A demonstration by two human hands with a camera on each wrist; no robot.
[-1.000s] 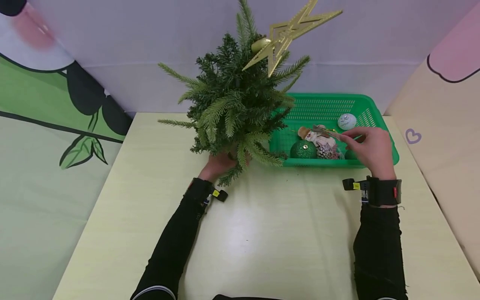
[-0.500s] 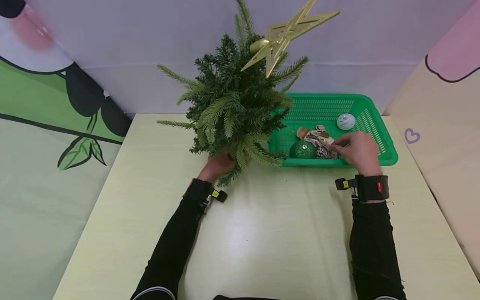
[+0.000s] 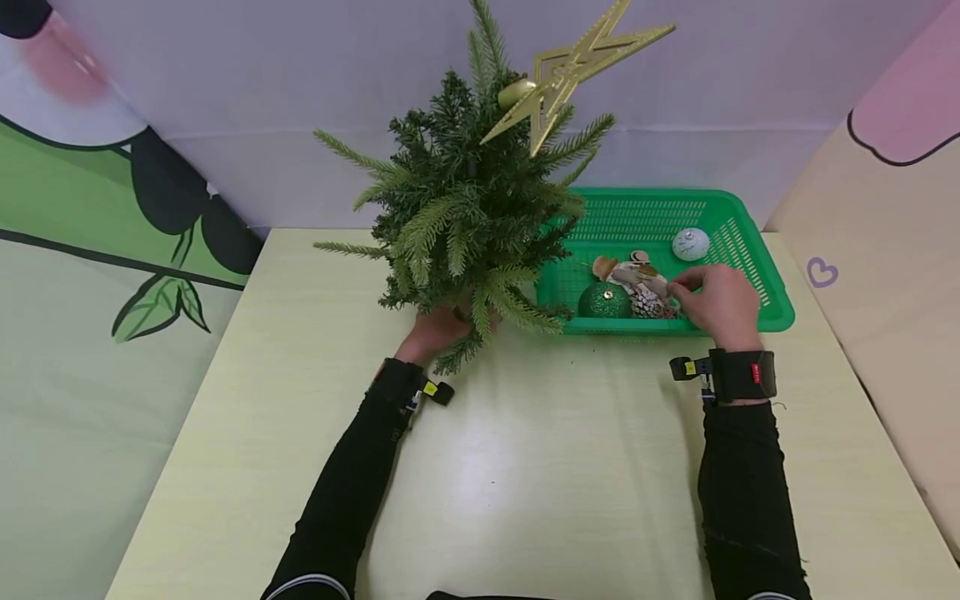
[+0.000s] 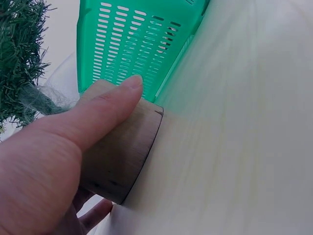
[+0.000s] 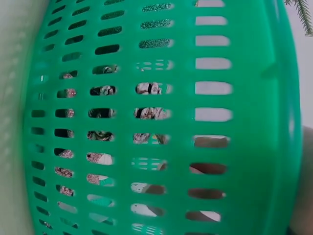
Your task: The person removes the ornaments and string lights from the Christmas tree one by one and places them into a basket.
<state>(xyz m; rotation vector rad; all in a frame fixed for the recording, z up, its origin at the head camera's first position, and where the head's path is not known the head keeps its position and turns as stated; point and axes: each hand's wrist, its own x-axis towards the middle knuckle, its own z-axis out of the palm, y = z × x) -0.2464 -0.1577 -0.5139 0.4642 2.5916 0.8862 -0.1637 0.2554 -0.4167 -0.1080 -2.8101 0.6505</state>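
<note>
A small artificial Christmas tree (image 3: 472,200) stands left of the green basket (image 3: 783,317). My left hand (image 4: 54,156) grips its round wooden base (image 4: 122,152), thumb laid across the upper side. In the head view, branches partly cover that left hand (image 3: 435,333). My right hand (image 3: 720,304) reaches into the basket, its thumb and finger pinching a flat brownish ornament (image 3: 657,282). Beneath and around it lie a snowman in a brown hat (image 3: 604,267), a glittery green ball (image 3: 603,302) and a pine cone (image 3: 648,305). Through the slots, the right wrist view gives only scraps of these.
A white ball (image 3: 691,244) lies at the back right of the basket. From the treetop a gold star (image 3: 551,92) leans right, beside a gold oval piece (image 3: 516,93). The pale table (image 3: 495,467) ends at a lilac backdrop (image 3: 262,100).
My right hand has moved left and lower into the basket with the flat ornament, down over the pine cone. My left hand and the tree have stayed put.
</note>
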